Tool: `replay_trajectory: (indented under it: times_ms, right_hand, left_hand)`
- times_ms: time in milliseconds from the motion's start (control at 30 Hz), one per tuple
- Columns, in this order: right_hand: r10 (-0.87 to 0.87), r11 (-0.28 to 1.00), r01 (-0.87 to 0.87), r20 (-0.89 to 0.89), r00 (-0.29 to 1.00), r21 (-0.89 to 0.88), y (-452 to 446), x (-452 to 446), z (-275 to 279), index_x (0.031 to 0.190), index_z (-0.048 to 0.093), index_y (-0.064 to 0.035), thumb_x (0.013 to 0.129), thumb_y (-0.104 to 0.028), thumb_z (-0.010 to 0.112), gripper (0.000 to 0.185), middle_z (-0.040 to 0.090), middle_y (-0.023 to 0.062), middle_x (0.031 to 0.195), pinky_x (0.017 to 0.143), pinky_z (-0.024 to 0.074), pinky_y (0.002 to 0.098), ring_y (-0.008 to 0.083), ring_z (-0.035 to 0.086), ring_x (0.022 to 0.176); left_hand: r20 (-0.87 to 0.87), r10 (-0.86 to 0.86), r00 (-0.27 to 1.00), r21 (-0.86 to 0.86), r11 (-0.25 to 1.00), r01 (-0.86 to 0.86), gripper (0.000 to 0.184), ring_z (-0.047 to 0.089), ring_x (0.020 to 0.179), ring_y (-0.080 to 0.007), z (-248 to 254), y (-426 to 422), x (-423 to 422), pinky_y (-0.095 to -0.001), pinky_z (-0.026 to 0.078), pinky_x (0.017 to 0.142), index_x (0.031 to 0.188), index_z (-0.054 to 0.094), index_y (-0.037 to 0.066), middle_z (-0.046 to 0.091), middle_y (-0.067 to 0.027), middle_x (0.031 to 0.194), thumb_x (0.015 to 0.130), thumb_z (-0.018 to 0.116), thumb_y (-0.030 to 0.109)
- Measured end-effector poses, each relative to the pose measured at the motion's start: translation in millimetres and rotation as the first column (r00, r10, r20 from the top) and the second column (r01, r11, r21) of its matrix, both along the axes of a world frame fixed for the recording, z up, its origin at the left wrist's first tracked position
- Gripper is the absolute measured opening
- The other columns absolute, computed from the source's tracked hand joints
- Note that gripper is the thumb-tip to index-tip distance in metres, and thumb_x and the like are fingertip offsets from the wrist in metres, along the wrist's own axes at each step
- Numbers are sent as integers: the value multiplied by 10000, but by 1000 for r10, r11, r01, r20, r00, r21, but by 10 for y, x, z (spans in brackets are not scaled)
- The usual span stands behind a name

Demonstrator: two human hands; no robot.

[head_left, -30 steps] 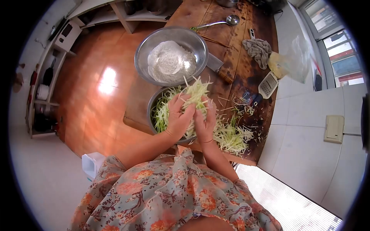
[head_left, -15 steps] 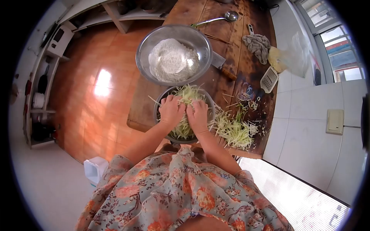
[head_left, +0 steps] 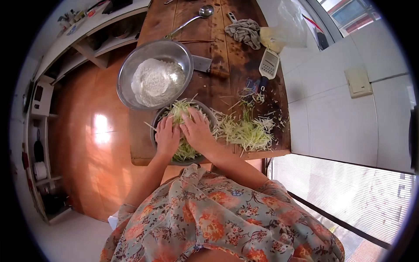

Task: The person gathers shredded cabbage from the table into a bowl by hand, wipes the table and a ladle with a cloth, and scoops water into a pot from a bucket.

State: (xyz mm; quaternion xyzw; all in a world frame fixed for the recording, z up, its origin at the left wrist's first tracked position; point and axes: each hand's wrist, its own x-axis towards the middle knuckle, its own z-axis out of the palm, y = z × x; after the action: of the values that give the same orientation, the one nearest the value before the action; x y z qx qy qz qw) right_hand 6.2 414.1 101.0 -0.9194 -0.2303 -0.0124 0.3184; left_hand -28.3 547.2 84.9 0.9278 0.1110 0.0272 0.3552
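Note:
Both hands are inside a metal bowl (head_left: 210, 114) of pale green vegetable shreds (head_left: 185, 150). My left hand (head_left: 167, 136) presses on the left part of the shreds, its fingers curled over them. Beside it, my right hand (head_left: 195, 129) has its fingers bent around the same heap, and some shreds stick up beyond the fingertips. A larger steel bowl (head_left: 125, 85) with white flour (head_left: 152, 83) stands just beyond. To the right, a loose pile of shreds (head_left: 251, 133) lies on the wooden table (head_left: 139, 144).
A cleaver (head_left: 203, 64) lies beside the flour bowl. Farther back are a ladle (head_left: 190, 22) and thin sticks. A crumpled cloth (head_left: 244, 32), a grater (head_left: 269, 64) and a plastic bag (head_left: 290, 24) are at the right, near the tiled wall.
Both hands have come down from above the bowl with a bunch of shreds and now press into it. The view has shifted, moving the table leftward in the picture.

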Motion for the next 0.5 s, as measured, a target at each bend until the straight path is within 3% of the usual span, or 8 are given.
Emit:
replay_trajectory:
  times_ms: [33, 200, 333, 400, 433, 467, 500]
  right_hand:
    - [62, 998, -63, -11, 998, -9, 11, -7, -63, 1192, 429, -84, 838, -245, 459, 391, 339, 141, 1242, 891, 293, 496, 335, 328, 1156]
    - [34, 998, -30, -80, 996, 47, 49, 46, -227, 1185, 424, -92, 848, -241, 434, 369, 340, 119, 1242, 871, 307, 485, 306, 316, 1166]
    - [52, 994, -61, -97, 994, -87, -25, 97, -44, 1175, 446, -102, 853, -279, 430, 368, 336, 110, 1262, 875, 296, 513, 293, 317, 1172]
    - [66, 998, -64, 53, 996, -24, -147, 62, 89, 1124, 493, -86, 829, -303, 465, 367, 390, 99, 1211, 863, 282, 525, 273, 342, 1153]
    - [71, 998, -71, 76, 995, -4, -276, 85, 192, 1101, 504, -72, 828, -245, 483, 323, 457, 84, 1155, 837, 345, 459, 269, 413, 1092]
    - [61, 998, -61, 78, 995, -3, -421, 126, 194, 1101, 504, -72, 828, -245, 483, 323, 457, 84, 1155, 837, 345, 459, 269, 413, 1092]
    - [58, 972, -74, 77, 995, 224, -569, 169, 191, 1055, 524, -57, 821, -197, 492, 275, 500, 86, 1090, 793, 382, 408, 276, 463, 1019]
  left_hand:
    - [4, -6, 1000, 21, 1000, 6, 387, 302, 1167, -351, -95, -3, -1, -467, 274, 925, 1197, 406, 89, 375, -148, 1246, 834, 417, 222]
    - [3, 25, 1000, 81, 996, -25, 385, 313, 1160, -347, -235, -17, 33, -464, 266, 932, 1204, 396, 78, 377, -149, 1246, 844, 394, 216]
    - [-5, -29, 1000, 45, 999, 30, 408, 307, 1166, -346, -204, 50, 102, -439, 249, 958, 1218, 382, 77, 372, -153, 1257, 850, 387, 253]
    - [-69, -3, 998, 3, 1000, 3, 428, 310, 1165, -350, -96, 47, 66, -433, 245, 964, 1229, 372, 73, 372, -154, 1258, 848, 400, 267]
    - [-18, -10, 1000, 8, 1000, 10, 444, 319, 1158, -350, -69, 47, 56, -436, 246, 963, 1229, 374, 70, 376, -163, 1252, 844, 416, 288]
    - [-16, -19, 1000, 10, 1000, 19, 444, 319, 1158, -350, 9, 32, 54, -436, 246, 963, 1229, 374, 70, 376, -163, 1252, 844, 416, 288]
    - [21, -27, 999, 64, 998, 25, 441, 330, 1151, -347, 110, 13, 52, -437, 247, 962, 1214, 387, 59, 390, -171, 1237, 834, 442, 275]
